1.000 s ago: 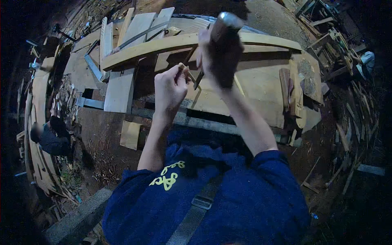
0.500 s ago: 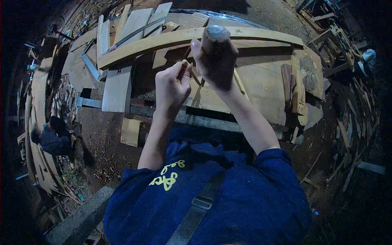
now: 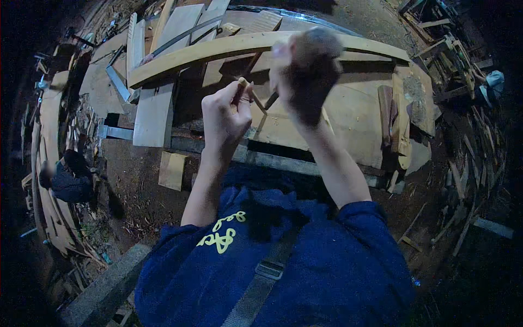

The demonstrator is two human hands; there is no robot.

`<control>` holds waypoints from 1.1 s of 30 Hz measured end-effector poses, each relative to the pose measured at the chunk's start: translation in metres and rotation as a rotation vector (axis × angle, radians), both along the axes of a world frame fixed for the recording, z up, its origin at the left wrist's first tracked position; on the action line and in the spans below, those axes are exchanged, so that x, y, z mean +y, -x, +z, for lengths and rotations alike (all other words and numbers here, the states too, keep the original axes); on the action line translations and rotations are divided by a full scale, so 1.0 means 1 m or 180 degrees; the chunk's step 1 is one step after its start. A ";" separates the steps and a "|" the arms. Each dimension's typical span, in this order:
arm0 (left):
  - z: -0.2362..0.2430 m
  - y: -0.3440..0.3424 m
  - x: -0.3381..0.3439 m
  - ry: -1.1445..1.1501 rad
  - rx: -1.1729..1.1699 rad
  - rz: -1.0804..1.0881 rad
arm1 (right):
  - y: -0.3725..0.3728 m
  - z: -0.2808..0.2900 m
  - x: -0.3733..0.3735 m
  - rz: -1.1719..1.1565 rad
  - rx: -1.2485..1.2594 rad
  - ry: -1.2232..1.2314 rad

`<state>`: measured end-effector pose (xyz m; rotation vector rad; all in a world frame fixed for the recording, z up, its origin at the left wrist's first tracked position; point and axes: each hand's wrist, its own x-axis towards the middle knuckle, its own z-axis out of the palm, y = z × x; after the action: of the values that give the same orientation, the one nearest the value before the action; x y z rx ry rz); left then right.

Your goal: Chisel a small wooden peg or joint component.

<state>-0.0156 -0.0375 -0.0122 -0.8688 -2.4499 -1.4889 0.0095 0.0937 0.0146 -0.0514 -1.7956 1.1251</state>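
Observation:
Upright in my left hand is a slim wooden stick, its pale end poking out above thumb and fingers. The fingers are closed around it and hide its middle. My right hand, closed and blurred by motion, grips a thick round-ended tool, greyish brown on top; its exact kind is unclear. The tool is raised to the right of the stick, apart from it. A long curved wooden beam lies across the work table beyond both hands, and the tool covers part of it.
Planks and a grey metal strip lie at the table's left. Short wood blocks are at its right. A person in dark clothing is low at far left. Scrap wood litters the right side.
My right hand has swung rightward with the round-ended tool, away from the stick. My left hand keeps hold of the stick and has shifted only slightly to the left.

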 end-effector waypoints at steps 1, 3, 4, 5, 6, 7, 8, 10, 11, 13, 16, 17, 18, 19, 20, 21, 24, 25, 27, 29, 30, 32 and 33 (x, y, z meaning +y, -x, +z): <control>-0.001 -0.001 0.000 0.0000 0.0002 0.0002 | 0.000 0.000 -0.002 -0.0098 0.0212 -0.0344; -0.002 -0.002 0.000 -0.0111 0.0174 -0.0049 | -0.001 -0.001 -0.006 -0.0126 0.0396 -0.0421; -0.002 -0.002 0.000 -0.0128 0.0220 -0.0029 | -0.001 -0.001 -0.007 0.0169 0.0276 0.0159; -0.002 -0.003 -0.001 -0.0056 0.0246 0.0007 | -0.003 -0.001 -0.007 0.0447 0.0133 0.0758; -0.002 -0.004 -0.001 0.0012 0.0277 0.0041 | -0.004 -0.001 -0.004 0.0254 -0.0024 0.0943; -0.001 -0.005 -0.002 0.0015 0.0269 0.0045 | -0.005 0.000 -0.001 0.0226 -0.0113 0.0729; -0.001 -0.005 -0.003 0.0090 0.0264 0.0134 | -0.006 0.001 0.003 0.0014 -0.0060 0.0113; 0.000 -0.006 -0.006 0.0163 0.0266 0.0218 | -0.007 0.001 0.008 -0.0100 0.0011 -0.0236; 0.000 -0.007 -0.008 0.0100 0.0055 0.0316 | -0.007 0.001 0.009 -0.0163 0.0052 -0.0407; 0.000 -0.008 -0.009 0.0038 -0.0149 0.0407 | -0.005 0.000 0.005 -0.0189 0.0092 -0.0327; -0.004 -0.012 -0.008 -0.0133 -0.0126 0.0308 | -0.002 -0.001 -0.009 -0.0574 0.0663 -0.1126; -0.005 -0.014 -0.007 -0.0024 0.0074 0.0295 | -0.001 -0.001 -0.017 0.0336 0.0687 0.0203; -0.006 -0.015 -0.006 0.0083 0.0279 0.0274 | -0.001 0.000 -0.018 0.0473 0.0655 0.0128; -0.008 -0.015 -0.003 -0.0116 0.0588 0.0132 | -0.001 0.001 -0.020 0.0631 0.0700 0.0028; -0.009 -0.014 -0.001 -0.0125 0.0572 0.0190 | -0.002 0.004 -0.018 0.0604 0.0872 0.0028; -0.010 -0.014 0.000 -0.0107 0.0525 0.0251 | -0.002 0.006 -0.015 0.0544 0.0657 0.0081; -0.012 -0.013 0.003 -0.0297 0.0139 0.0263 | -0.006 0.015 0.002 -0.0329 0.0194 -0.1186; -0.012 -0.012 0.003 -0.0277 0.0137 0.0272 | -0.007 0.018 0.007 -0.0559 0.0140 -0.1535; -0.009 -0.009 -0.001 -0.0221 0.0147 0.0312 | -0.006 0.019 0.009 -0.0439 0.0126 -0.1034; -0.005 -0.006 -0.006 -0.0186 0.0040 0.0267 | -0.004 0.018 0.005 -0.0366 0.0054 -0.0685; -0.003 -0.006 -0.008 -0.0141 -0.0097 0.0225 | -0.003 0.017 0.003 -0.0231 0.0196 -0.0709; 0.000 -0.006 -0.010 -0.0076 -0.0098 0.0163 | -0.003 0.015 0.000 0.0257 0.0390 -0.0350; 0.000 -0.005 -0.010 -0.0025 -0.0090 0.0089 | -0.003 0.014 -0.002 0.0190 0.0271 -0.0098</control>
<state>-0.0103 -0.0477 -0.0121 -0.8140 -2.4639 -1.5103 0.0126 0.0921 0.0287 0.0681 -1.7480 1.1249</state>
